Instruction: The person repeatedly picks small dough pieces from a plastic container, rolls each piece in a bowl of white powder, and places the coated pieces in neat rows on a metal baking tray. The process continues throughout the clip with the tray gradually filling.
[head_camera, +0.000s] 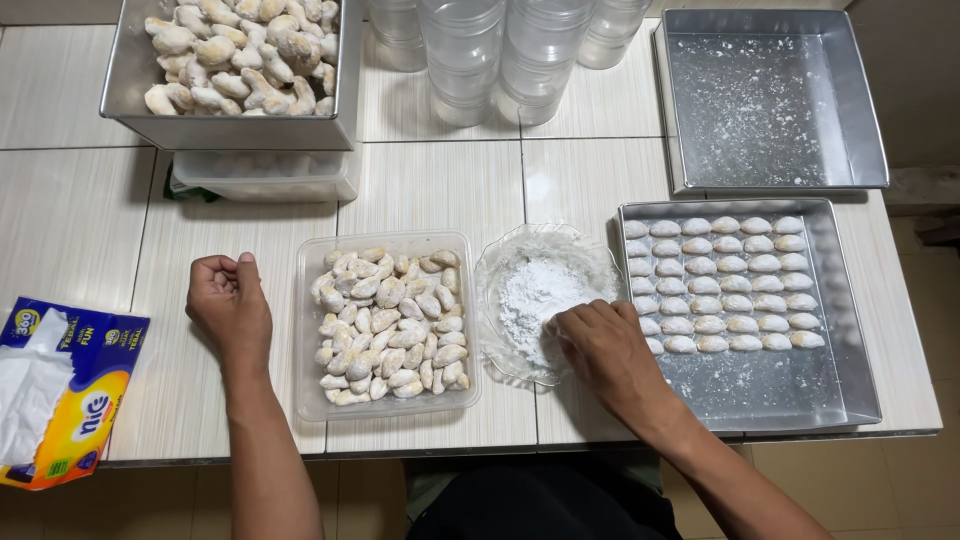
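A view from above of a pale tiled surface (440, 190) with baking things laid out. The landmark is a shallow clear dish (500, 262) of white powder near the middle.

The right hand (598, 345) rests on the near right rim of the dish, fingers curled down into the powder. They seem to be pinching or rolling something, but the knuckles hide it, so I cannot tell what it holds, if anything.

Just left of the dish is a clear plastic tub (304, 330) heaped with small, pale, crescent-shaped cookies (385, 325), lying every which way with no shared direction. Left of the tub, well apart from the dish, the left hand (228, 305) rests on the surface in a loose fist, holding nothing visible.

Just right of the dish is a square metal tray (760, 385) with coated cookies (725, 283) in neat rows across its far half, each with its long axis running left to right; the near half is bare and dusted.

Beyond the dish stand stacked clear jars (465, 55). Far right of them is an empty dusted tray (770, 100); far left, a metal pan (235, 128) of more cookies.

The cookies look light, dry and crumbly, likely to break if squeezed. A gentle fingertip hold across the thick middle seems safest.
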